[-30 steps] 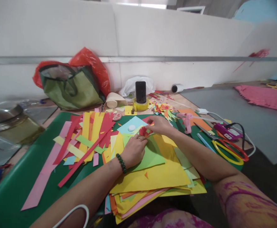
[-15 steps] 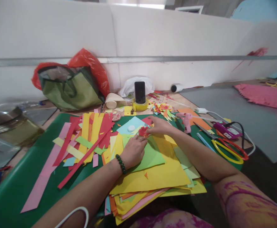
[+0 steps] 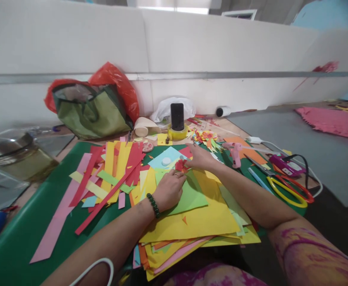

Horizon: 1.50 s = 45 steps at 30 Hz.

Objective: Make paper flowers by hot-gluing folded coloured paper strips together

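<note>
A small red paper flower (image 3: 180,165) stands over the green paper sheet (image 3: 193,198), low above the stack. My left hand (image 3: 170,190), with a dark green bead bracelet and a ring, rests on that sheet, its curled fingertips closed at the flower's lower left side. From the right, my right hand (image 3: 202,157) has its thumb and fingers closed on the flower's edge. The fingers hide part of the petals. Just behind lies a light blue paper (image 3: 174,154) with a round white piece (image 3: 166,161) on it.
Cut paper strips (image 3: 111,174) lie on the green mat (image 3: 16,238) at left. Yellow sheets (image 3: 198,224) are stacked below my hands. To the right are a pink glue gun (image 3: 236,154), scissors (image 3: 285,192) and a purple power block (image 3: 286,165). A phone (image 3: 177,116) stands behind on yellow tape (image 3: 176,134).
My fingers have shifted slightly around the red paper flower, which shows at a somewhat different angle. The whole view has moved a little.
</note>
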Motion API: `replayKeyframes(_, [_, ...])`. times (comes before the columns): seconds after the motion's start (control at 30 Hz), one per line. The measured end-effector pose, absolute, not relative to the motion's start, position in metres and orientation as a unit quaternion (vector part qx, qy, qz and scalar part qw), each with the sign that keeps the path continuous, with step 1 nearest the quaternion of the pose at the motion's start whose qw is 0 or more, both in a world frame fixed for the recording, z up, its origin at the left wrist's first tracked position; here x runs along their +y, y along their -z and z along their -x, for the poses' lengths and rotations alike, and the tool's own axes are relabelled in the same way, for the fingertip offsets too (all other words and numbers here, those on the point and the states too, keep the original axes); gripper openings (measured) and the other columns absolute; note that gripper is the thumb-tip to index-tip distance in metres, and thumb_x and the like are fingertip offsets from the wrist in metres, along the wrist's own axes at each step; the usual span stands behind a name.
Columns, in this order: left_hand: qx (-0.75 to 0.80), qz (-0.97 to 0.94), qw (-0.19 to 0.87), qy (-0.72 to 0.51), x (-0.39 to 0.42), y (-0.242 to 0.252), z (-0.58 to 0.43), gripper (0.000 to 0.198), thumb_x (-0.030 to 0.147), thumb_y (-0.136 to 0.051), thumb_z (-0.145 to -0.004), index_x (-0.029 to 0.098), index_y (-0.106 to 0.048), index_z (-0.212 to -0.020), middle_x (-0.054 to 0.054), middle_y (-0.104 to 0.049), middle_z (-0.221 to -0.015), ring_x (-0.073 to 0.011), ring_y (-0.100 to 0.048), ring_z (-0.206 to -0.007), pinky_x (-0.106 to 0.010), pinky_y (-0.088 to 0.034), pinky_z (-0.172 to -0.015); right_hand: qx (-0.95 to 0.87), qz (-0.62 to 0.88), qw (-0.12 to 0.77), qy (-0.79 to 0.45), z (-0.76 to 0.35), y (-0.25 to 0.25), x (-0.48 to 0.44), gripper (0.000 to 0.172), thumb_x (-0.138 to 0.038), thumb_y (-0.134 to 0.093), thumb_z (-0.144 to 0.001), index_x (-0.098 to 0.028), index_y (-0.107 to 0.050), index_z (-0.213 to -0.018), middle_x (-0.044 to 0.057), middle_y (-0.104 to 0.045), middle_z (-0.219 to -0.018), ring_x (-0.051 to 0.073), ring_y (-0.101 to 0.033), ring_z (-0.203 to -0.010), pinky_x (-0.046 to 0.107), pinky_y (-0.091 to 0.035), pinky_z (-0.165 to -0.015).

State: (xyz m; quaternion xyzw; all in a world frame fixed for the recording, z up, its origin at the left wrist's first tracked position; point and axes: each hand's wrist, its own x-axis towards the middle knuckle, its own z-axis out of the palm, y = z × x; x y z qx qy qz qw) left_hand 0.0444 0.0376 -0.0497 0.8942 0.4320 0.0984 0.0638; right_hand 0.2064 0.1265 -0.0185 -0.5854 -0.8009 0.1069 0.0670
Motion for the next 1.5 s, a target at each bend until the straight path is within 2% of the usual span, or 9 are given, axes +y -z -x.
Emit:
replayKeyframes(0.53, [0.423, -0.897, 0.057, -0.115, 0.038, 0.052, -0.045, 0.038, 0.006, -0.046, -0.080, 0.014, -0.064, -0.111, -0.012, -0.065, -0.121, -0.0245, -0.057, -0.106, -0.041, -0.045, -0.096, -0.810, 0.575, 0.076, -0.093, -0.207, 0.022, 0.126, 0.084, -0.040, -0.069, -0.071, -0.021, -0.034, -0.144, 0.017, -0.053, -0.129, 0.032, -0.059, -0.107, 0.033, -0.046, -0.075])
replayKeyframes(0.73, [0.432, -0.895, 0.055, -0.097, 0.036, 0.048, -0.046, 0.034, 0.006, -0.044, -0.080, 0.012, -0.067, -0.106, -0.013, -0.068, -0.112, -0.0260, -0.058, -0.098, -0.042, -0.047, -0.092, -0.795, 0.579, 0.152, -0.102, -0.216, 0.013, 0.128, 0.081, -0.039, -0.070, -0.074, -0.016, -0.034, -0.143, 0.016, -0.055, -0.127, 0.028, -0.057, -0.110, 0.034, -0.045, -0.084])
replayKeyframes(0.87, [0.426, -0.897, 0.054, -0.101, 0.037, 0.048, -0.045, 0.035, 0.005, -0.045, -0.079, 0.014, -0.066, -0.106, -0.012, -0.068, -0.110, -0.0256, -0.057, -0.098, -0.042, -0.047, -0.092, -0.796, 0.577, 0.137, -0.117, -0.212, 0.016, 0.126, 0.084, -0.037, -0.075, -0.069, -0.019, -0.038, -0.142, 0.014, -0.057, -0.123, 0.029, -0.060, -0.102, 0.035, -0.047, -0.079])
replayKeyframes(0.93, [0.426, -0.898, 0.053, -0.098, 0.037, 0.048, -0.045, 0.034, 0.005, -0.045, -0.080, 0.014, -0.066, -0.105, -0.013, -0.068, -0.110, -0.0259, -0.057, -0.098, -0.042, -0.047, -0.092, -0.795, 0.565, 0.177, -0.129, -0.211, 0.019, 0.127, 0.076, -0.035, -0.072, -0.071, -0.020, -0.042, -0.139, 0.011, -0.061, -0.117, 0.026, -0.061, -0.098, 0.033, -0.047, -0.078])
replayKeyframes(1.07, [0.433, -0.895, 0.056, -0.090, 0.036, 0.048, -0.044, 0.031, 0.007, -0.045, -0.081, 0.012, -0.066, -0.104, -0.013, -0.067, -0.111, -0.0262, -0.056, -0.098, -0.041, -0.046, -0.092, -0.770, 0.512, 0.338, -0.174, -0.214, 0.022, 0.134, 0.039, -0.020, -0.047, -0.088, -0.019, -0.053, -0.127, 0.005, -0.069, -0.095, 0.018, -0.065, -0.088, 0.029, -0.047, -0.078])
replayKeyframes(1.2, [0.429, -0.897, 0.060, -0.090, 0.035, 0.049, -0.043, 0.033, 0.006, -0.045, -0.081, 0.013, -0.065, -0.107, -0.012, -0.066, -0.115, -0.0253, -0.056, -0.103, -0.039, -0.045, -0.095, -0.755, 0.518, 0.363, -0.172, -0.219, 0.026, 0.141, 0.031, -0.021, -0.055, -0.084, -0.019, -0.058, -0.114, 0.001, -0.071, -0.083, 0.018, -0.065, -0.081, 0.030, -0.046, -0.078])
replayKeyframes(1.3, [0.428, -0.897, 0.057, -0.094, 0.035, 0.050, -0.043, 0.033, 0.006, -0.044, -0.081, 0.013, -0.064, -0.107, -0.012, -0.066, -0.115, -0.0256, -0.056, -0.104, -0.040, -0.045, -0.094, -0.757, 0.539, 0.333, -0.163, -0.220, 0.031, 0.141, 0.046, -0.034, -0.068, -0.077, -0.019, -0.056, -0.118, 0.001, -0.069, -0.083, 0.019, -0.064, -0.081, 0.030, -0.046, -0.076])
replayKeyframes(1.4, [0.430, -0.896, 0.051, -0.094, 0.035, 0.049, -0.044, 0.032, 0.007, -0.043, -0.083, 0.014, -0.064, -0.105, -0.011, -0.066, -0.115, -0.0252, -0.056, -0.101, -0.039, -0.046, -0.093, -0.782, 0.534, 0.286, -0.146, -0.218, 0.035, 0.140, 0.069, -0.041, -0.075, -0.069, -0.015, -0.049, -0.128, 0.009, -0.065, -0.108, 0.024, -0.059, -0.102, 0.035, -0.045, -0.088])
replayKeyframes(1.5, [0.432, -0.897, 0.049, -0.077, 0.034, 0.046, -0.045, 0.031, 0.007, -0.042, -0.084, 0.013, -0.064, -0.104, -0.012, -0.067, -0.113, -0.0244, -0.057, -0.098, -0.039, -0.045, -0.095, -0.802, 0.533, 0.241, -0.120, -0.215, 0.038, 0.139, 0.079, -0.036, -0.076, -0.068, -0.013, -0.043, -0.136, 0.016, -0.054, -0.129, 0.028, -0.048, -0.122, 0.039, -0.038, -0.101])
